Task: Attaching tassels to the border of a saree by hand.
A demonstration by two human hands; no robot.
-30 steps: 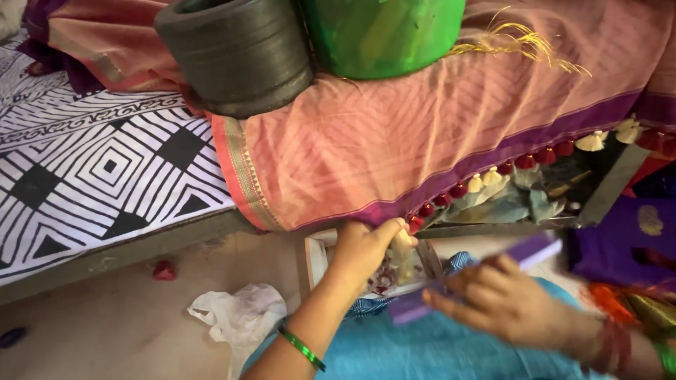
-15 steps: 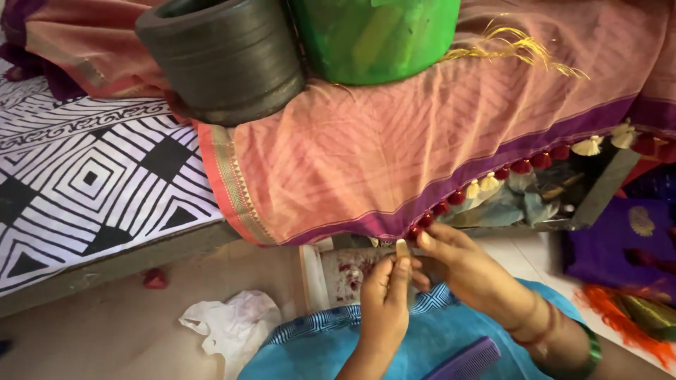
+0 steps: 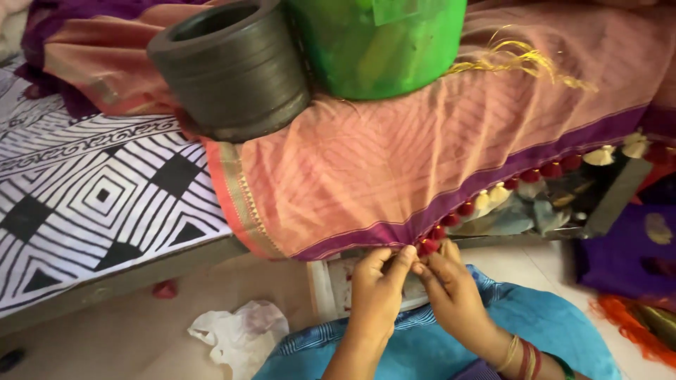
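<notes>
A salmon-pink cloth [image 3: 394, 162] with a purple border hangs over the edge of a bed. Small red and cream tassels [image 3: 486, 200] run along its lower hem. My left hand [image 3: 377, 292] pinches the hem just left of a red tassel [image 3: 427, 246]. My right hand [image 3: 454, 295], with bangles at the wrist, has its fingertips on the same spot, touching the left hand's. Both hands are closed on the border where the row of tassels ends. Whether a needle or thread is between the fingers is hidden.
A dark ribbed round container [image 3: 232, 70] and a green plastic tub [image 3: 380, 42] weigh the cloth down on the bed. A black-and-white patterned sheet [image 3: 91, 204] lies left. A crumpled white bag [image 3: 236, 334] is on the floor. Blue fabric [image 3: 493, 338] covers my lap; purple cloth [image 3: 634, 257] lies right.
My right hand has let go of a purple strip it held a second ago. Both hands have risen to the cloth's hem and closed together on it. The view has shifted slightly.
</notes>
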